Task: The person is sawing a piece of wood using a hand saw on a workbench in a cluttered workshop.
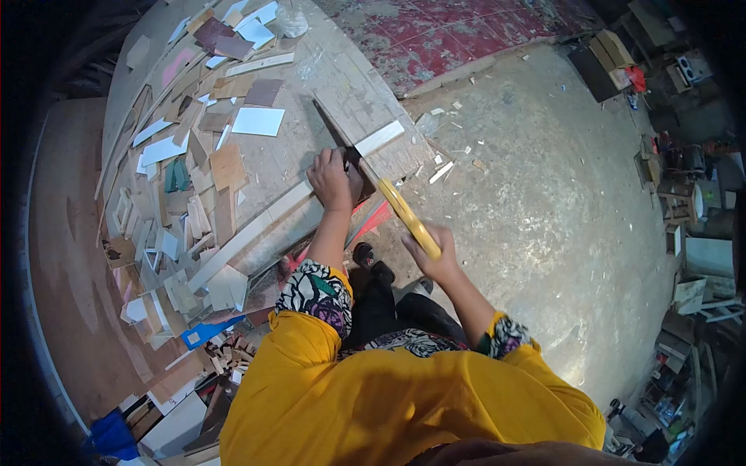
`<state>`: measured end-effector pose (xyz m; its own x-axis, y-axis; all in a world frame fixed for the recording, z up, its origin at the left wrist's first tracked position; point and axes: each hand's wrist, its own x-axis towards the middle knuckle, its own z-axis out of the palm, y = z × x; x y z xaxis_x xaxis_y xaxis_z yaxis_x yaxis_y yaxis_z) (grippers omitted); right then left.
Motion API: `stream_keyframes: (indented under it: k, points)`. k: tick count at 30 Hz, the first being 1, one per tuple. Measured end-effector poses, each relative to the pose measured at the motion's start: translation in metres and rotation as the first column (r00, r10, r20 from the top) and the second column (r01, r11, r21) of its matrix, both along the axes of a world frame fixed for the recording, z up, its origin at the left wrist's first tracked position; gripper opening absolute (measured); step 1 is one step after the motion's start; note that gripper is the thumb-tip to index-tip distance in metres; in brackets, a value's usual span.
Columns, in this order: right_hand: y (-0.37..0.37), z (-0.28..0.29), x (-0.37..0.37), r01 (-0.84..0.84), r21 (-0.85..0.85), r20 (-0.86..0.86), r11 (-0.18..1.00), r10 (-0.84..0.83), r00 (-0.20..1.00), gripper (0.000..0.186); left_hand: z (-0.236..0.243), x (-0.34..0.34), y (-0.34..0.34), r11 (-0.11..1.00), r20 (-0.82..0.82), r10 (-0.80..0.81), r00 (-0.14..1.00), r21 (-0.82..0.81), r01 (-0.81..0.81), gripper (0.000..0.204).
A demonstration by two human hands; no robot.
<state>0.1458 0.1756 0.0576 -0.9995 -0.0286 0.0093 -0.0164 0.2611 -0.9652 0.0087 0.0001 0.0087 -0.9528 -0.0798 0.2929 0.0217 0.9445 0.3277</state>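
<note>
My right hand [434,253] is closed round the yellow handle [408,216] of a handsaw. The saw's blade [336,124] points away to the far left and lies across a long pale wooden strip [268,217]. That strip runs along the near edge of the workbench [326,74], its far right end [381,137] showing past the blade. My left hand [330,180] grips the strip just left of the blade, with its fingers curled over it. Something dark beside these fingers is partly hidden.
Wood and board offcuts [225,167] cover the bench's left side. A concrete floor [544,194] with scattered scraps stretches to the right, and a red tiled area [435,39] lies beyond. Clutter [684,202] lines the right side. My feet [373,260] stand below the bench edge.
</note>
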Motion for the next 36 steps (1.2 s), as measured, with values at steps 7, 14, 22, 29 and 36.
stream_keyframes:
  k: [7,14,22,29,36]
  points:
    - [-0.001,-0.018,0.035,-0.023,0.01,-0.01,1.0,0.023,1.0,0.011,0.002,0.0,-0.001,1.0,-0.034,0.001,0.999,-0.008,-0.002,0.023]
    - [-0.003,-0.005,0.02,0.045,0.028,-0.033,0.999,-0.044,0.998,0.015,-0.002,0.008,-0.001,1.0,-0.095,-0.03,0.995,0.005,0.031,0.023]
    - [-0.005,-0.019,0.037,-0.013,-0.005,-0.011,1.0,0.013,1.0,0.016,0.004,0.009,-0.003,0.999,-0.019,-0.043,0.999,0.01,0.044,0.025]
    - [-0.024,-0.009,-0.022,0.095,-0.062,-0.009,0.994,-0.096,0.995,0.015,0.0,0.012,-0.003,0.99,-0.034,-0.123,0.992,0.071,0.125,0.025]
    - [0.008,-0.011,0.076,0.003,-0.058,0.001,0.998,-0.003,1.0,0.012,0.004,0.005,-0.005,0.998,-0.036,-0.07,0.997,0.003,0.07,0.022]
